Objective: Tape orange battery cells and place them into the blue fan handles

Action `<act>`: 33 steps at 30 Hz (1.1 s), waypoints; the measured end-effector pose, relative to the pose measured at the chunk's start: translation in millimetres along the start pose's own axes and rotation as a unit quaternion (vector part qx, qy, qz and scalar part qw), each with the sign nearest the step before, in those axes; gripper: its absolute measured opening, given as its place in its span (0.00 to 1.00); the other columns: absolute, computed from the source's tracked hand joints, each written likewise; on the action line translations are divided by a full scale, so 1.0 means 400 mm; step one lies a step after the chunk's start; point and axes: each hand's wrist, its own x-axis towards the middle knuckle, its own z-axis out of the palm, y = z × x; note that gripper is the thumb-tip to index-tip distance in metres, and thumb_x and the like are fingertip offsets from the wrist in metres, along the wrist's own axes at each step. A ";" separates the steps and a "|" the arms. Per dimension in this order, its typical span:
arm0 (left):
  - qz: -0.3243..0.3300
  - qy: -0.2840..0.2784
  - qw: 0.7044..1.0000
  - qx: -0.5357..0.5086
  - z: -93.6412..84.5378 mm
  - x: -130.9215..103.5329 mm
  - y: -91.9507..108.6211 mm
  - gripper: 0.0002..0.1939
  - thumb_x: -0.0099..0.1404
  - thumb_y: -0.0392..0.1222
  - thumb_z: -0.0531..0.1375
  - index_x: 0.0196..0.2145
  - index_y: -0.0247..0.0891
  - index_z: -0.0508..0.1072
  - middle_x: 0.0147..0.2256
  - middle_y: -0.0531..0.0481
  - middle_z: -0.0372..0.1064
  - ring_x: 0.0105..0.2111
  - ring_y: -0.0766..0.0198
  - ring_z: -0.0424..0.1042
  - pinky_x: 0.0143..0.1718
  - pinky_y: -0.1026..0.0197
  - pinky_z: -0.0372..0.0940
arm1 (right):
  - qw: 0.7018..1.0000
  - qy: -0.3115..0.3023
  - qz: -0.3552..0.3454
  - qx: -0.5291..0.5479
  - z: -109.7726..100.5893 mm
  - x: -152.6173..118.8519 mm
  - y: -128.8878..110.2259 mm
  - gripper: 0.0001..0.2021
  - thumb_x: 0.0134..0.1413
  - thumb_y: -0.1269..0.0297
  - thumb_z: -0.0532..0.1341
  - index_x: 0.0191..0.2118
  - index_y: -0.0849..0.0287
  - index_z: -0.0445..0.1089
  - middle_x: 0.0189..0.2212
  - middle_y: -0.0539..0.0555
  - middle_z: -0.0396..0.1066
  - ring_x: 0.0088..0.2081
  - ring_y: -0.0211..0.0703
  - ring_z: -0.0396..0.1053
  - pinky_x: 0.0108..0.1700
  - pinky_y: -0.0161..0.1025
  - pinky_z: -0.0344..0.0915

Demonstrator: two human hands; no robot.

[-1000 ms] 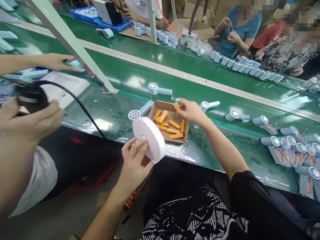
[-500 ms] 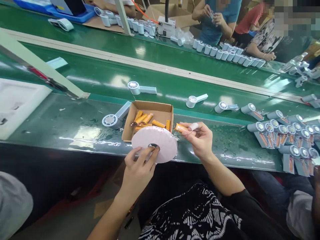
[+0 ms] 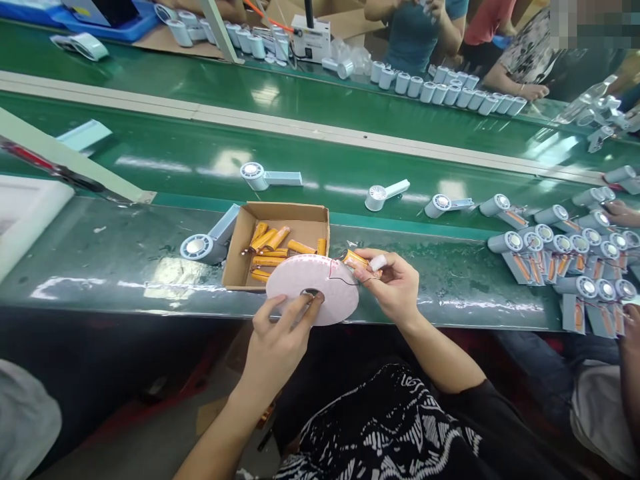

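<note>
Gripping the flat, round, pinkish-white roll (image 3: 337, 293) by its centre hole, your left hand (image 3: 283, 323) holds it tilted above the near edge of the glossy green counter (image 3: 125, 233). Your right hand (image 3: 393, 287) pinches a shiny orange cylinder (image 3: 354, 259) with thin red and black wires, at the roll's upper right rim. Before you, the roll blocks the near right corner of the open brown cardboard box (image 3: 290, 212), where more orange cylinders (image 3: 270, 239) lie loose. Just left of that box sits a pale-blue plastic fan body (image 3: 200, 248), its handle angled along the box wall. To your right, a heap of grey-blue fan bodies (image 3: 580, 245) with orange inserts crowds the counter; another person's hand (image 3: 623, 213) is cut off beside it. On your left, a slanting pale-green metal post (image 3: 100, 170) and a white tray (image 3: 30, 213) run out of view. Your left fingertips disappear into the hole. Whether the held cylinder touches the roll can't be told, and a white piece by your right fingertips is too small to identify.
</note>
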 end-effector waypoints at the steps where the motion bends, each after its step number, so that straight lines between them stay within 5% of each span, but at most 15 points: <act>1: 0.001 0.001 1.000 0.003 0.000 0.000 0.000 0.28 0.71 0.26 0.63 0.66 0.41 0.73 0.52 0.47 0.81 0.54 0.49 0.70 0.57 0.48 0.61 | 1.000 0.000 0.004 -0.003 -0.001 -0.001 0.001 0.21 0.56 0.44 0.75 0.33 0.52 0.69 0.47 0.59 0.85 0.50 0.55 0.83 0.56 0.54 0.80; 9: 0.004 -0.012 1.000 0.016 0.002 -0.002 -0.004 0.34 0.69 0.26 0.63 0.70 0.43 0.70 0.54 0.48 0.80 0.55 0.47 0.69 0.58 0.48 0.63 | 0.999 0.016 0.038 0.004 0.002 -0.020 0.020 0.19 0.57 0.45 0.76 0.36 0.51 0.71 0.46 0.59 0.85 0.45 0.56 0.85 0.47 0.51 0.84; 13: 0.010 -0.018 0.999 0.024 0.000 -0.004 -0.009 0.32 0.69 0.25 0.63 0.68 0.41 0.72 0.55 0.48 0.80 0.55 0.48 0.68 0.59 0.47 0.64 | 0.999 -0.002 0.031 -0.026 -0.005 -0.021 0.028 0.14 0.61 0.48 0.74 0.39 0.51 0.75 0.46 0.56 0.85 0.48 0.55 0.85 0.52 0.51 0.83; 17: 0.032 -0.046 0.998 0.033 -0.025 0.003 -0.039 0.32 0.70 0.25 0.62 0.69 0.42 0.72 0.58 0.48 0.78 0.56 0.46 0.68 0.62 0.45 0.65 | 0.986 -0.116 0.056 -0.106 -0.049 0.027 -0.012 0.16 0.63 0.54 0.72 0.53 0.50 0.80 0.49 0.53 0.85 0.53 0.54 0.84 0.61 0.55 0.79; 20: 0.044 -0.073 0.996 0.030 -0.053 0.023 -0.067 0.35 0.71 0.25 0.60 0.72 0.44 0.69 0.62 0.50 0.76 0.59 0.43 0.67 0.67 0.39 0.62 | 0.958 -0.240 0.112 -0.111 -0.082 0.091 -0.055 0.19 0.57 0.59 0.75 0.54 0.50 0.82 0.51 0.52 0.84 0.54 0.55 0.83 0.63 0.57 0.78; 22: 0.056 -0.078 0.995 0.038 -0.066 0.042 -0.075 0.35 0.71 0.25 0.60 0.72 0.42 0.68 0.63 0.50 0.75 0.58 0.43 0.68 0.68 0.37 0.60 | 0.951 -0.267 0.142 -0.071 -0.092 0.124 -0.069 0.22 0.52 0.62 0.77 0.54 0.51 0.83 0.50 0.52 0.84 0.54 0.56 0.83 0.62 0.58 0.79; 25: 0.066 -0.065 0.994 0.053 -0.068 0.069 -0.063 0.34 0.71 0.27 0.61 0.72 0.41 0.68 0.62 0.48 0.76 0.56 0.43 0.70 0.67 0.36 0.61 | 0.971 -0.183 0.149 0.027 -0.082 0.127 -0.050 0.25 0.43 0.62 0.82 0.50 0.53 0.84 0.46 0.53 0.85 0.50 0.55 0.84 0.57 0.56 0.82; 28: 0.058 -0.036 0.997 0.044 -0.047 0.085 -0.028 0.32 0.72 0.30 0.64 0.71 0.40 0.68 0.57 0.46 0.79 0.51 0.47 0.73 0.62 0.39 0.63 | 0.985 0.005 0.114 0.127 -0.051 0.073 0.004 0.28 0.36 0.59 0.85 0.48 0.54 0.83 0.44 0.54 0.85 0.47 0.53 0.84 0.55 0.52 0.83; 31: 0.038 -0.003 0.999 0.005 -0.018 0.092 0.019 0.27 0.72 0.33 0.66 0.67 0.35 0.71 0.50 0.44 0.80 0.48 0.51 0.73 0.54 0.45 0.63 | 0.961 0.156 0.091 0.208 -0.019 -0.009 0.048 0.27 0.40 0.55 0.84 0.48 0.52 0.81 0.45 0.53 0.85 0.48 0.50 0.83 0.55 0.48 0.81; 33: 0.023 0.023 0.999 -0.019 -0.003 0.096 0.053 0.21 0.72 0.35 0.67 0.61 0.32 0.75 0.46 0.43 0.80 0.47 0.50 0.71 0.52 0.47 0.63 | 0.947 0.198 0.089 0.237 -0.014 -0.049 0.051 0.26 0.43 0.56 0.83 0.49 0.50 0.80 0.45 0.52 0.84 0.49 0.49 0.83 0.55 0.46 0.81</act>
